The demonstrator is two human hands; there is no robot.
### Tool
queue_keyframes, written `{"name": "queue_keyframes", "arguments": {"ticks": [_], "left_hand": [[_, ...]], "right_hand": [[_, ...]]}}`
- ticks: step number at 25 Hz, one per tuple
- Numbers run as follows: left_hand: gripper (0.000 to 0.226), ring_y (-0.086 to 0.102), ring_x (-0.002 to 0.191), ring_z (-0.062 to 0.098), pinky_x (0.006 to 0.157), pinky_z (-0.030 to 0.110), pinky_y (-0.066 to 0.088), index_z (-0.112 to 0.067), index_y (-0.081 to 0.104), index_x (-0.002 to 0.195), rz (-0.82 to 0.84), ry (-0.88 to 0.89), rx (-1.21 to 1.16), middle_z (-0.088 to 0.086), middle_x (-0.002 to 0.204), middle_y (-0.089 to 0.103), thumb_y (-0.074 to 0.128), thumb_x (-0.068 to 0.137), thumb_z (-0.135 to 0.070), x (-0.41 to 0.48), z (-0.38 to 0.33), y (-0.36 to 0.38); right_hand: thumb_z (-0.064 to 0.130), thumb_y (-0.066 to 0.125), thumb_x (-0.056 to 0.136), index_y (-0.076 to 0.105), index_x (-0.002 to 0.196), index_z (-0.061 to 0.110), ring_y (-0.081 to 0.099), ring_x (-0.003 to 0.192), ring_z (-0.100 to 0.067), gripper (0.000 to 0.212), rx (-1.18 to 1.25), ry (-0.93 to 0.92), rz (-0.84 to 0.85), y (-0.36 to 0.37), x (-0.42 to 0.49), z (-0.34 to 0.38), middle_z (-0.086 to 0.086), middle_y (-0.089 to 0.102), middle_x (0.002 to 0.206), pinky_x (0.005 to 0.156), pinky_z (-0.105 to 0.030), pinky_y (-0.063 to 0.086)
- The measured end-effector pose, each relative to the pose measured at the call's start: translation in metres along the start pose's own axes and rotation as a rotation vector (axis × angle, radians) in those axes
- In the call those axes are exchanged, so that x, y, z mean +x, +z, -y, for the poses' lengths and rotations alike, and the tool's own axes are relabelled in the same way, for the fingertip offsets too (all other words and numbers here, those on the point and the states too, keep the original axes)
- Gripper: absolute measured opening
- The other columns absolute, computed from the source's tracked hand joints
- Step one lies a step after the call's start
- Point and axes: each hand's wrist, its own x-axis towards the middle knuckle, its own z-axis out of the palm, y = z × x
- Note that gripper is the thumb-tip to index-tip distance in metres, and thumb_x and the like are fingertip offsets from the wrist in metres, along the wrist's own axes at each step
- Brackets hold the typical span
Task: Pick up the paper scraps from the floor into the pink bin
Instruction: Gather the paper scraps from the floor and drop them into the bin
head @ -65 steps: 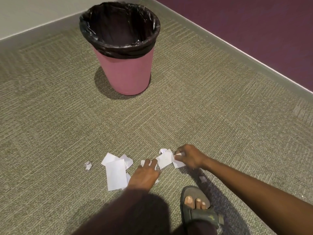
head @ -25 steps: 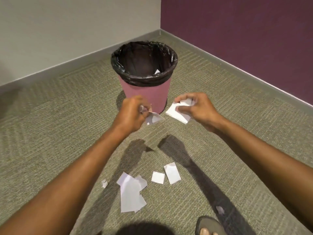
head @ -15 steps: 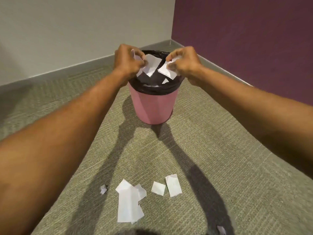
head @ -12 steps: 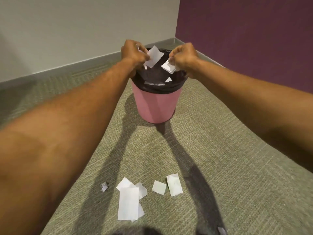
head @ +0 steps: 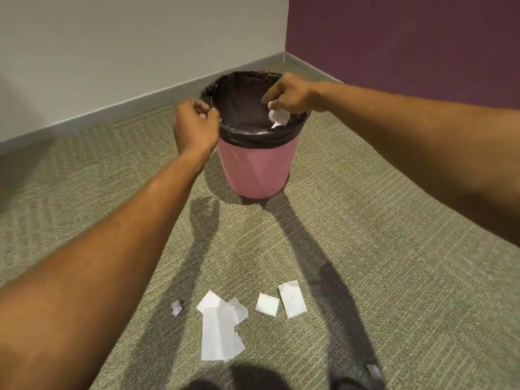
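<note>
even, fairly bright indoor light from above. both forearms throw long, soft-edged shadows along the carpet toward the pink bin, which sits in a small dark pool of its own shadow. a dim patch greys the left wall. the black liner shows a faint sheen at its near rim. the paper scrap pinched under the right hand is washed out white and slightly smeared; the left hand is soft too. wide-angle bend curves the skirting and swells the forearms at the edges. a dark shadow fills the bottom edge.

Carpeted floor — pink bin, paper scraps
</note>
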Motion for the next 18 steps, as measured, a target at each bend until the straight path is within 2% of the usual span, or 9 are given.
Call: {"name": "queue_keyframes", "arguments": {"ticks": [2, 4, 6, 8, 10, 12, 14, 16, 18], "left_hand": [[0.010, 0.062, 0.085, 0.023, 0.077, 0.042, 0.054, -0.015, 0.058, 0.090, -0.032, 0.003, 0.051, 0.008, 0.095, 0.065, 0.051, 0.084, -0.014, -0.019, 0.020, -0.001], [0.010, 0.060, 0.087, 0.024, 0.071, 0.040, 0.052, -0.015, 0.056, 0.091, -0.036, 0.046, 0.111, 0.010, 0.101, 0.062, 0.050, 0.084, -0.015, -0.038, 0.038, -0.001], [0.009, 0.052, 0.082, 0.016, 0.063, 0.026, 0.041, -0.016, 0.055, 0.095, 0.029, 0.139, 0.193, 0.005, 0.103, 0.057, 0.054, 0.087, -0.019, -0.064, 0.053, 0.002], [0.014, 0.048, 0.084, 0.012, 0.063, 0.021, 0.036, -0.017, 0.051, 0.099, 0.231, 0.226, 0.291, 0.000, 0.102, 0.050, 0.057, 0.089, -0.025, -0.098, 0.071, 0.010], [0.025, 0.053, 0.092, 0.018, 0.072, 0.031, 0.047, -0.019, 0.050, 0.110, 0.539, 0.280, 0.386, 0.000, 0.108, 0.048, 0.059, 0.090, -0.031, -0.138, 0.090, 0.020], [0.045, 0.053, 0.106, 0.024, 0.086, 0.040, 0.050, -0.021, 0.047, 0.128, 0.850, 0.337, 0.522, 0.004, 0.121, 0.048, 0.060, 0.090, -0.041, -0.177, 0.105, 0.030], [0.069, 0.045, 0.122, 0.031, 0.098, 0.045, 0.045, -0.026, 0.035, 0.143, 1.108, 0.387, 0.665, 0.010, 0.137, 0.041, 0.061, 0.085, -0.053, -0.214, 0.118, 0.039], [0.090, 0.029, 0.138, 0.038, 0.107, 0.054, 0.035, -0.032, 0.019, 0.150, 1.296, 0.406, 0.795, 0.013, 0.154, 0.022, 0.062, 0.078, -0.064, -0.250, 0.131, 0.046], [0.098, 0.012, 0.145, 0.038, 0.109, 0.060, 0.027, -0.036, 0.008, 0.151, 1.367, 0.411, 0.918, 0.012, 0.161, 0.004, 0.063, 0.076, -0.067, -0.282, 0.144, 0.050]], "right_hand": [[0.007, 0.052, 0.098, 0.054, 0.139, 0.017, 0.047, 0.133, -0.022, 0.043, -0.035, -0.040, -0.004, 0.004, -0.002, -0.002, -0.003, 0.049, 0.148, 0.100, -0.023, 0.037], [-0.002, 0.049, 0.095, 0.045, 0.145, 0.018, 0.043, 0.136, -0.023, 0.054, 0.045, -0.071, -0.075, 0.005, -0.007, -0.001, -0.005, 0.044, 0.152, 0.106, -0.026, 0.039], [-0.004, 0.049, 0.092, 0.049, 0.142, 0.016, 0.051, 0.129, -0.024, 0.053, 0.150, -0.098, -0.243, 0.006, -0.022, -0.002, -0.008, 0.055, 0.141, 0.104, -0.035, 0.048], [0.004, 0.053, 0.092, 0.061, 0.126, 0.015, 0.064, 0.102, -0.017, 0.036, 0.180, -0.078, -0.413, 0.017, -0.049, -0.010, -0.004, 0.067, 0.114, 0.088, -0.034, 0.057], [0.011, 0.056, 0.093, 0.066, 0.110, 0.016, 0.062, 0.078, -0.007, 0.020, 0.180, -0.024, -0.425, 0.042, -0.089, -0.028, 0.002, 0.066, 0.096, 0.070, -0.028, 0.054], [0.013, 0.058, 0.093, 0.066, 0.102, 0.017, 0.060, 0.068, -0.006, 0.012, 0.192, 0.058, -0.296, 0.077, -0.135, -0.054, 0.002, 0.066, 0.089, 0.061, -0.026, 0.049], [0.013, 0.061, 0.093, 0.067, 0.099, 0.016, 0.064, 0.073, -0.013, 0.009, 0.148, 0.151, -0.099, 0.111, -0.180, -0.079, -0.001, 0.066, 0.090, 0.061, -0.028, 0.050], [0.015, 0.064, 0.091, 0.069, 0.099, 0.012, 0.066, 0.088, -0.020, 0.010, 0.012, 0.226, 0.123, 0.144, -0.223, -0.103, -0.001, 0.067, 0.095, 0.071, -0.031, 0.052], [0.021, 0.067, 0.086, 0.072, 0.098, 0.010, 0.068, 0.093, -0.024, 0.017, -0.130, 0.316, 0.339, 0.176, -0.264, -0.124, -0.006, 0.071, 0.100, 0.077, -0.035, 0.056]]}}
